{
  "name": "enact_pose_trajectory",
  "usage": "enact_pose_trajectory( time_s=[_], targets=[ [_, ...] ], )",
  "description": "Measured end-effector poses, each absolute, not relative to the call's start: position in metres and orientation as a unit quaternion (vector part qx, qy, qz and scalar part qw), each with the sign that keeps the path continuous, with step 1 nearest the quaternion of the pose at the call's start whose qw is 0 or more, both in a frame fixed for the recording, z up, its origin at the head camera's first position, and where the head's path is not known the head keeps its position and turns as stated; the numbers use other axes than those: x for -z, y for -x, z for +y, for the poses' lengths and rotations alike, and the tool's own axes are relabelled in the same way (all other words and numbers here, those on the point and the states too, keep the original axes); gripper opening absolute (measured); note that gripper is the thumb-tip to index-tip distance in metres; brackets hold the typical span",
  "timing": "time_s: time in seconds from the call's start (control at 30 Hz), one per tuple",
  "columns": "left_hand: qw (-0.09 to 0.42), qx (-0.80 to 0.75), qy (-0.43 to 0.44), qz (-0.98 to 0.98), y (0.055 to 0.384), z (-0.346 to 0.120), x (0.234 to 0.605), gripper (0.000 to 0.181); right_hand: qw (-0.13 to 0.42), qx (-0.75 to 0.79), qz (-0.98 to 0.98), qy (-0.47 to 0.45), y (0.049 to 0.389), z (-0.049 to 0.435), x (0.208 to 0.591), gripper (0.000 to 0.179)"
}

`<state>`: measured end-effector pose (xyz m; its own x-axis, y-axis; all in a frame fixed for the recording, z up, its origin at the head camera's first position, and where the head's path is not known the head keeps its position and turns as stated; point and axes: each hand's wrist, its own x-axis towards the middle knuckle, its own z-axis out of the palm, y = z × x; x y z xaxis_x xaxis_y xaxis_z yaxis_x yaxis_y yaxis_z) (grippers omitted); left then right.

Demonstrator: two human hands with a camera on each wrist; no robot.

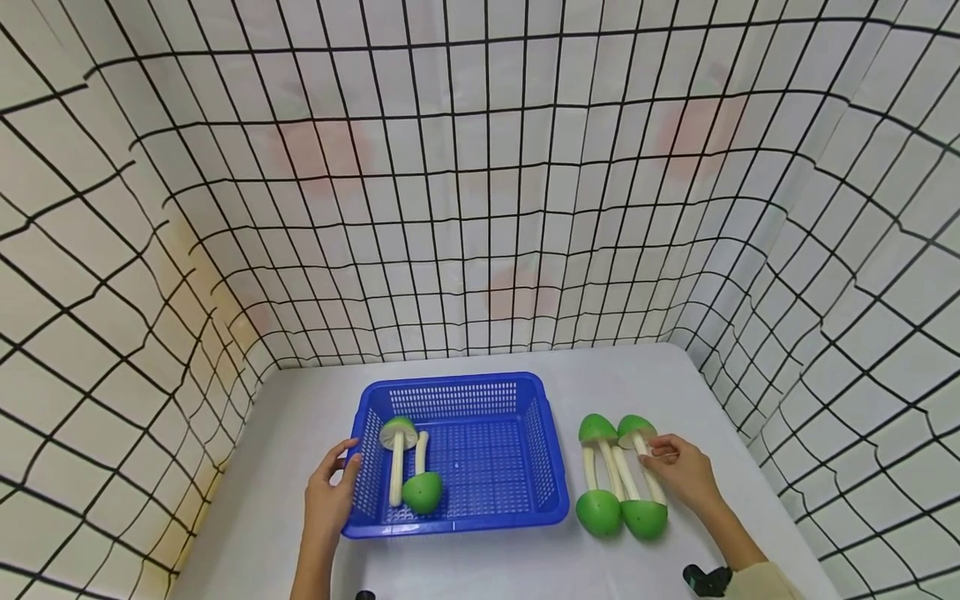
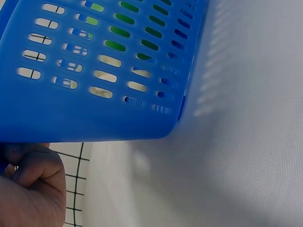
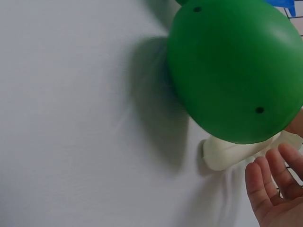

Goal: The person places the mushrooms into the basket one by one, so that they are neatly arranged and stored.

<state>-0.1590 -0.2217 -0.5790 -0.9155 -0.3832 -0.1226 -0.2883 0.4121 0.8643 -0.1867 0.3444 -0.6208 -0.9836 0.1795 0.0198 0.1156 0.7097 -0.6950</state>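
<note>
My left hand [image 1: 330, 492] grips the left rim of a blue plastic basket [image 1: 555, 467]. Inside the basket, on its left side, lie two toy mushrooms with green caps and pale stems: one mushroom [image 1: 397, 467] has its cap away from me, the other mushroom [image 1: 422, 492] has its cap towards me. To the basket's right, my right hand [image 1: 682, 471] pinches the stem of a toy mushroom [image 1: 633, 427] near its cap. A large green cap [image 3: 232, 71] covers part of that grip in the right wrist view.
Beside the pinched one, more green-capped mushrooms [image 1: 600, 510] lie close together, caps pointing both ways. A white cloth [image 1: 480, 567] covers the table. Cloth walls with a black grid [image 1: 465, 208] stand around its back and sides. A small black object [image 1: 705, 581] is near my right sleeve.
</note>
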Motion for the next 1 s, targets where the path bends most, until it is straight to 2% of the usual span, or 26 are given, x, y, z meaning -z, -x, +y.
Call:
enact_pose_trajectory(
  time_s=[0.37,0.6,1.0],
  targets=[
    [0.052,0.498,-0.192,-0.844,0.159,-0.224,0.579,0.045,-0.003,-0.378,-0.923,0.069,0.181,0.345,0.635,0.054],
    [0.042,0.502,-0.203,-0.840,0.159,-0.223,0.581,0.049,-0.022,-0.377,-0.924,0.049,0.177,0.344,0.631,0.057],
    [0.045,0.500,-0.200,-0.841,0.160,-0.223,0.580,0.048,-0.011,-0.379,-0.924,0.043,0.179,0.349,0.630,0.050]
  ],
)
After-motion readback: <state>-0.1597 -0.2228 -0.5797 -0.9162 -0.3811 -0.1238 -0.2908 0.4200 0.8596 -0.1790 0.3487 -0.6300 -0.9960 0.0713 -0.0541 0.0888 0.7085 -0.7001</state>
